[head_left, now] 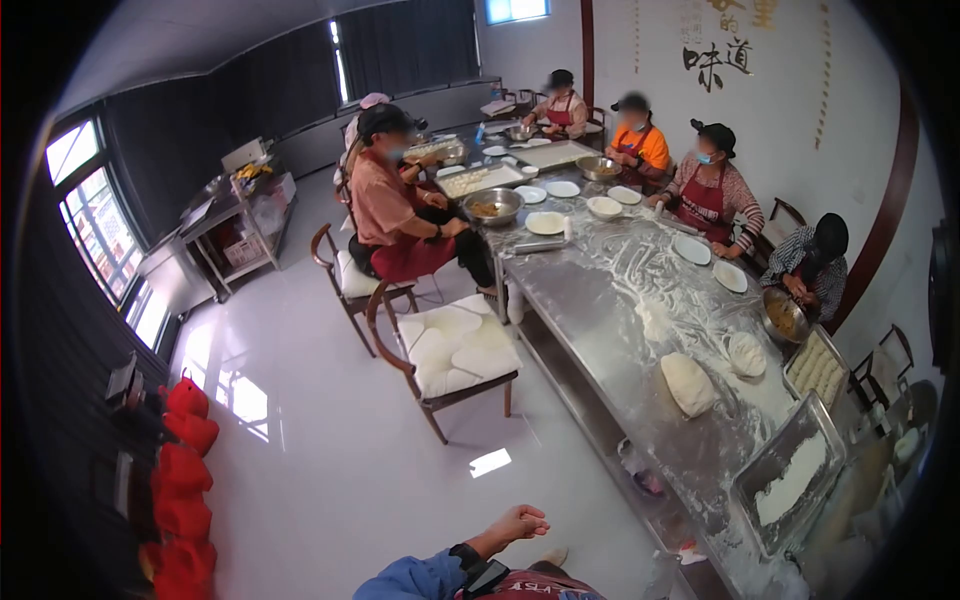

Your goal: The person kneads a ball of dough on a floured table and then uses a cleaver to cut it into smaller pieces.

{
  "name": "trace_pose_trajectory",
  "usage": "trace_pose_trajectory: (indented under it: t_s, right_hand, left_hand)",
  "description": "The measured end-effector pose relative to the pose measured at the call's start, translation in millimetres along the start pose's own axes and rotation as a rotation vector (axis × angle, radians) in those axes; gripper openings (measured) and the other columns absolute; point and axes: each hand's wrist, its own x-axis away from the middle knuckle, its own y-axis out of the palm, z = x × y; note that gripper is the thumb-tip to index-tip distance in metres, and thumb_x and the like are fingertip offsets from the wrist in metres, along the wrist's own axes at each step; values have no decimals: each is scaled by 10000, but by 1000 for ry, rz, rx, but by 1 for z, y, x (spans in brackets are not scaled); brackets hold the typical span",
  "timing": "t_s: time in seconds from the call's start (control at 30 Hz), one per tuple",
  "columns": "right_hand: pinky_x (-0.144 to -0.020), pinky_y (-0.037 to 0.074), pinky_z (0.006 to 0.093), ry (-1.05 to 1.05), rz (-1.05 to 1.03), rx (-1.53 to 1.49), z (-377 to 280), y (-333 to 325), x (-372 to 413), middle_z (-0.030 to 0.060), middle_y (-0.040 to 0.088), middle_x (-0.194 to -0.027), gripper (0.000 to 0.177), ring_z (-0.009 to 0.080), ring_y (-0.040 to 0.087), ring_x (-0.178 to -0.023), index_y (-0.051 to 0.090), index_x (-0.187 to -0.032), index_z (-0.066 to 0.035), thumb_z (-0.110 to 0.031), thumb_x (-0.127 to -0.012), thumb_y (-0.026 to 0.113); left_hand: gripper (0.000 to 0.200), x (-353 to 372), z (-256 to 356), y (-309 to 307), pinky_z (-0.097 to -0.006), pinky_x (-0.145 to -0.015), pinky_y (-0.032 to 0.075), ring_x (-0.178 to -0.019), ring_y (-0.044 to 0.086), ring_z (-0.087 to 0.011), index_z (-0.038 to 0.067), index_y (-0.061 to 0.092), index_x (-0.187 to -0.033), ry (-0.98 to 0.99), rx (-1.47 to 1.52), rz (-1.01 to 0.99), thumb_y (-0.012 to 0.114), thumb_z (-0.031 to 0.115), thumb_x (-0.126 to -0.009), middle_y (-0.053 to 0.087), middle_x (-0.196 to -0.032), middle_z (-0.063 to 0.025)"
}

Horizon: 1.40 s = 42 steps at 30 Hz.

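At the bottom of the head view, my left hand point(516, 525) hangs over the floor beside the steel table point(575, 318), fingers curled in, with no object visible in it. A blue sleeve point(412, 578) and a dark wristband are on that arm, in front of my dark red apron point(530, 583). My right hand is out of sight. Closest on the table are a large lump of dough point(686, 385), a smaller floury dough piece point(747, 355) and a metal tray point(745, 492) with white flour in it.
Several people in caps and aprons sit around the table. Near them are metal bowls of filling point(492, 207), white plates point(692, 249) and a tray of shaped dough pieces point(817, 368). A cushioned chair point(455, 345) stands left of the table; red objects point(183, 490) line the left wall.
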Motion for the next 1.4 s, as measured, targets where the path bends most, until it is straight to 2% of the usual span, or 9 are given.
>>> trace_pose_trajectory:
  t_s: [0.13, 0.23, 0.3, 0.33, 0.47, 0.9, 1.03, 1.17, 1.4]
  right_hand:
    - [-547, 461, 388, -171, -4, 165, 40, 14, 25, 122, 572, -718, 296, 271, 585, -657, 556, -957, -46, -164, -699, 642]
    - [-470, 462, 366, -936, 155, 870, 93, 20, 48, 102, 546, -625, 202, 252, 578, -574, 547, -907, -43, -108, -728, 617]
    - [-639, 503, 432, 215, 61, 62, 89, 46, 59, 158, 625, -741, 173, 322, 621, -740, 650, -826, -81, -221, -726, 655]
    - [-657, 507, 421, -121, 6, 372, 75, 30, 86, 171, 635, -767, 169, 321, 634, -740, 643, -814, -60, -210, -735, 637]
    - [-546, 516, 398, 216, 103, -316, 2, 12, 159, 152, 625, -648, 217, 280, 644, -592, 608, -787, 1, -187, -683, 634]
    - [-630, 531, 404, 181, 129, -143, 124, -16, 195, 166, 641, -687, 295, 315, 650, -638, 588, -864, -10, -203, -649, 648]
    - [-540, 524, 404, 110, 165, -87, 141, -56, 219, 175, 609, -652, 350, 293, 636, -549, 526, -867, 25, -204, -642, 664]
    - [-493, 515, 390, 8, 205, -66, 170, -84, 212, 164, 594, -610, 300, 273, 628, -510, 498, -823, 13, -183, -651, 647]
    - [-548, 504, 410, -134, 21, -144, 95, -135, 128, 176, 583, -611, 324, 325, 621, -567, 497, -808, 8, -252, -682, 644]
  left_hand:
    - [212, 51, -31, -37, -222, -667, 475, -724, 595, -86, 69, 561, -966, -28, 14, 48, 607, 259, -883, 650, -887, -45]
    - [240, 77, -57, -58, -233, -605, 463, -621, 531, -83, 82, 571, -898, 60, -13, 123, 545, 320, -885, 578, -732, -8]
    - [229, 101, -64, -63, -220, -517, 406, -549, 484, -88, 99, 539, -805, 117, -43, 187, 518, 313, -886, 525, -656, -5]
    - [215, 111, -67, -65, -215, -504, 396, -533, 462, -80, 108, 512, -773, 108, -26, 185, 511, 293, -884, 500, -638, 3]
    - [254, 145, -104, -92, -210, -455, 365, -470, 400, -66, 147, 438, -721, -16, 154, 279, 507, 307, -906, 431, -579, 31]
    - [209, 100, -311, -226, -316, -432, 448, -460, 550, -191, 46, 603, -647, -317, -190, 663, 453, 112, -775, 598, -589, -76]
    - [872, 40, -153, 16, -428, -980, 348, -1205, 441, -309, 152, 117, -1463, -216, -106, 121, 453, 661, -839, 237, -1467, -166]
    - [668, 14, -75, 184, -316, -903, 411, -1074, 549, -199, 63, 378, -1374, 241, -644, -226, 492, 517, -898, 553, -1200, -102]
    - [560, 43, -100, 271, -312, -851, 441, -996, 601, -186, 37, 463, -1270, -85, -613, -704, 492, 472, -918, 582, -1149, -115]
